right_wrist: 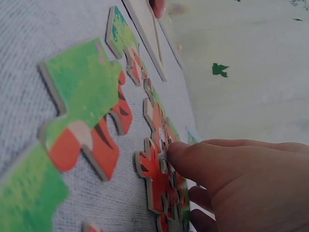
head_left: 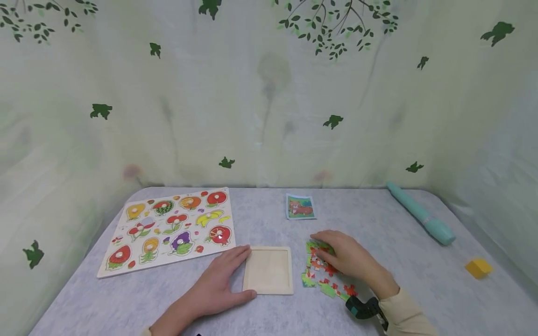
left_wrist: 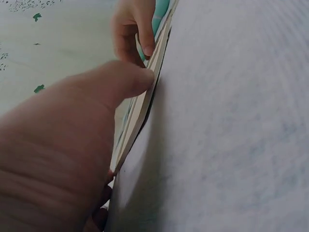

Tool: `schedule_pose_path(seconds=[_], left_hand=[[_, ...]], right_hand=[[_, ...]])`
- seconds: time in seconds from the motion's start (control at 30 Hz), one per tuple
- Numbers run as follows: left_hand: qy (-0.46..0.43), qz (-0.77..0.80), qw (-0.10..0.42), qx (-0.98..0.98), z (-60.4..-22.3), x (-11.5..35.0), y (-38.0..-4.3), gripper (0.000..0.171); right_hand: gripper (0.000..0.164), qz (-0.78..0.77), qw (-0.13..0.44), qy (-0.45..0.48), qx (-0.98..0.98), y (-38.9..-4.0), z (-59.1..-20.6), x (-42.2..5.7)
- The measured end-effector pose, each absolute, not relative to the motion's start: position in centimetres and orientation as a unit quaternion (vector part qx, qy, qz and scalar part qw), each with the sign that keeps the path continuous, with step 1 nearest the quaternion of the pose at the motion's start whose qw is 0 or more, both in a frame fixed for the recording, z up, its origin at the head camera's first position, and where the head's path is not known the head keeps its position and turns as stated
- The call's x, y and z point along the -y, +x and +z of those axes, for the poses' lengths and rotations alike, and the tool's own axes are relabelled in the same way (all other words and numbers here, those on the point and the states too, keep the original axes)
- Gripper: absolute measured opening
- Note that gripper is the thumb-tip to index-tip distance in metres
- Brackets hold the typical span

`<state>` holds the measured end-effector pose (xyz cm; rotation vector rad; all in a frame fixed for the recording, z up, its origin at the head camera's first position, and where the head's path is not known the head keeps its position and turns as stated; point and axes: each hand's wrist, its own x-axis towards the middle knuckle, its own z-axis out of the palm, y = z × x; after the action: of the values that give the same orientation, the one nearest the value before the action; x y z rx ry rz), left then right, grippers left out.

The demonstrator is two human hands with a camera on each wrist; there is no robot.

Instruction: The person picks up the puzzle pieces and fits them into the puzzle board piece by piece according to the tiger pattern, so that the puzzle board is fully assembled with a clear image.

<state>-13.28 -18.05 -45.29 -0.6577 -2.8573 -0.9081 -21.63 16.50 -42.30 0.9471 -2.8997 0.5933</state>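
Jigsaw pieces (head_left: 308, 281) printed in green and dark-striped orange lie on the worktop (head_left: 252, 322) just right of a shallow square wooden tray (head_left: 267, 270), probably so that they stay within short reach of the right hand (head_left: 350, 254). Some are bunched or joined beneath that hand; others are scattered toward the person. The tray sits centrally before the body, seemingly where the left hand (head_left: 220, 284) can brace it. A small picture card (head_left: 300, 207) lies beyond, perhaps for easy viewing. The fruit puzzle board (head_left: 136, 249) at left, the turquoise tapered stick (head_left: 420, 214) and the yellow block (head_left: 478, 269) at right look set aside to leave working room.

The left hand grips the tray across its left side, thumb at the near corner and fingertips near the far one, likely to stop it sliding. The right hand arches over the bunched pieces, fingers partly bent, thumb touching them; whether it pinches any cannot be told.
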Motion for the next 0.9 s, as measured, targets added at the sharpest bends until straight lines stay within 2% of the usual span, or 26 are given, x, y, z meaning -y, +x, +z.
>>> schedule_pose_path(seconds=[0.3, 0.6, 0.9], left_hand=[[-0.263, -0.298, -0.007, 0.918, -45.08, 18.41, -13.58, 0.083], [-0.243, -0.297, -0.033, 0.923, -44.90, 17.98, -13.82, 0.090], [-0.223, -0.281, -0.024, 0.933, -44.86, 18.30, -13.52, 0.093]], right_hand=[[0.037, 0.186, 0.039, 0.303, 0.934, -21.11, -43.04, -16.89], [0.036, 0.185, 0.033, 0.278, 0.942, -21.04, -43.08, -16.79], [0.036, 0.192, 0.043, 0.305, 0.932, -21.61, -42.51, -16.16]])
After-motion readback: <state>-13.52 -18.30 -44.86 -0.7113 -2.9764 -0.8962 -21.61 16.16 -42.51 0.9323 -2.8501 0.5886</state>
